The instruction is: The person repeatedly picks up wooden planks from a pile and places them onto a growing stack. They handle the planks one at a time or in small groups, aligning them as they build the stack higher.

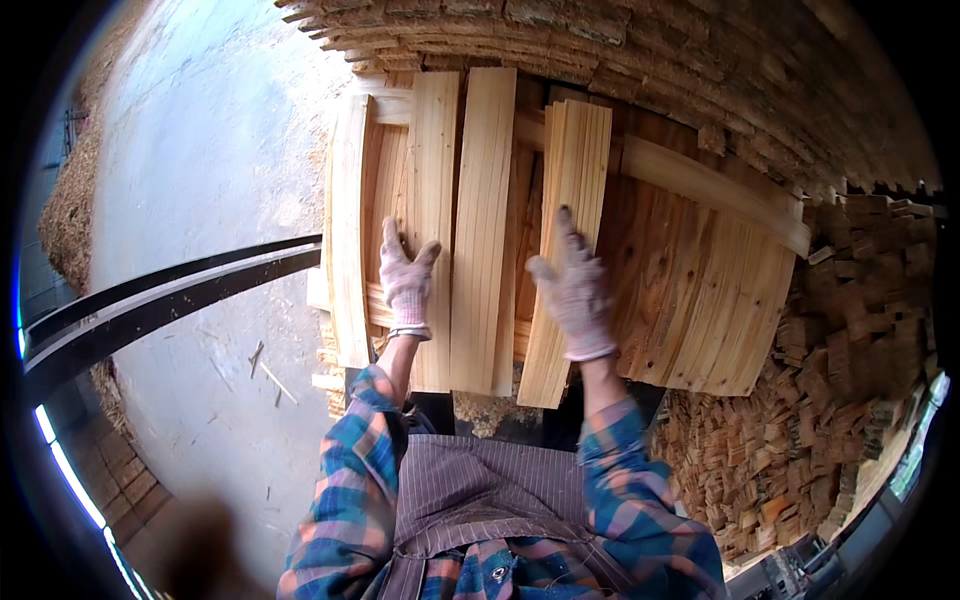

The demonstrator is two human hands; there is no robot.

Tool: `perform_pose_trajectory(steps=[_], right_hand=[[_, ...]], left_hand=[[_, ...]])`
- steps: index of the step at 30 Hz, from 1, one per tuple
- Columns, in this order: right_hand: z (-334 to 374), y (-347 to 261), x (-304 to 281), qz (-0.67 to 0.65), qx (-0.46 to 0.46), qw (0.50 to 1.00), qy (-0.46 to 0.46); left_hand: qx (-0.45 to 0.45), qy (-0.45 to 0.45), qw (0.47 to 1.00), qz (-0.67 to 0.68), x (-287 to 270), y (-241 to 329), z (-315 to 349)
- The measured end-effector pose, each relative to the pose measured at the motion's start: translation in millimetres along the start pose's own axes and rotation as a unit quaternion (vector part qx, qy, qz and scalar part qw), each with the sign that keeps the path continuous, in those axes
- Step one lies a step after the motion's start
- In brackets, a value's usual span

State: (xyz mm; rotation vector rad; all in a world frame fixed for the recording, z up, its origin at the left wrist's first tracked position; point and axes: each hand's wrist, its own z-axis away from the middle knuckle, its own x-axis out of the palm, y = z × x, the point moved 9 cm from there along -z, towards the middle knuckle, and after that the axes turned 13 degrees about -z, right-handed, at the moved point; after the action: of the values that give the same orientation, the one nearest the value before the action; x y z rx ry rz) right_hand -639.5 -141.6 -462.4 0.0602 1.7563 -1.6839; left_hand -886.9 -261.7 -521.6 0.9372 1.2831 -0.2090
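Left hand: the gloved left hand has its thumb spread wide from the fingers, over the left side of the second board; contact is unclear.
Right hand: the gloved right hand, blurred, is wide too, thumb apart from the fingers, over the slanted board; contact is unclear.
Loose boards: all run from far edge to near edge of the plank platform; the leftmost board lies by its left edge, the third board between the hands.
Crosspiece: a pale crosspiece follows the far edge toward the far right corner.
Clothing: plaid sleeves, striped apron.
Surroundings: stacked lumber beyond the far edge, piled wood pieces past the right edge, a dark metal rail and grey floor left.
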Motion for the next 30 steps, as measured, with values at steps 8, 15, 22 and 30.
perform_pose_trajectory(steps=[8, 15, 22, 30], right_hand=[[-27.8, -2.2, 113.6, 0.283, 0.331, 0.893, -0.112], [-11.6, 82.1, 87.1, 0.073, 0.292, 0.949, 0.096], [-1.3, -0.1, 109.4, 0.143, 0.280, 0.947, -0.071], [-0.6, 12.8, 101.1, 0.157, 0.341, 0.924, -0.074]], left_hand=[[-0.094, -0.245, 0.959, -0.109, 25.0, -24.6, -2.7], [-0.071, -0.217, 0.972, 0.048, 44.5, -10.8, 13.5], [-0.048, -0.308, 0.948, 0.067, 31.0, -30.8, -7.2], [-0.177, -0.223, 0.908, 0.307, -94.7, -64.6, 83.6]])
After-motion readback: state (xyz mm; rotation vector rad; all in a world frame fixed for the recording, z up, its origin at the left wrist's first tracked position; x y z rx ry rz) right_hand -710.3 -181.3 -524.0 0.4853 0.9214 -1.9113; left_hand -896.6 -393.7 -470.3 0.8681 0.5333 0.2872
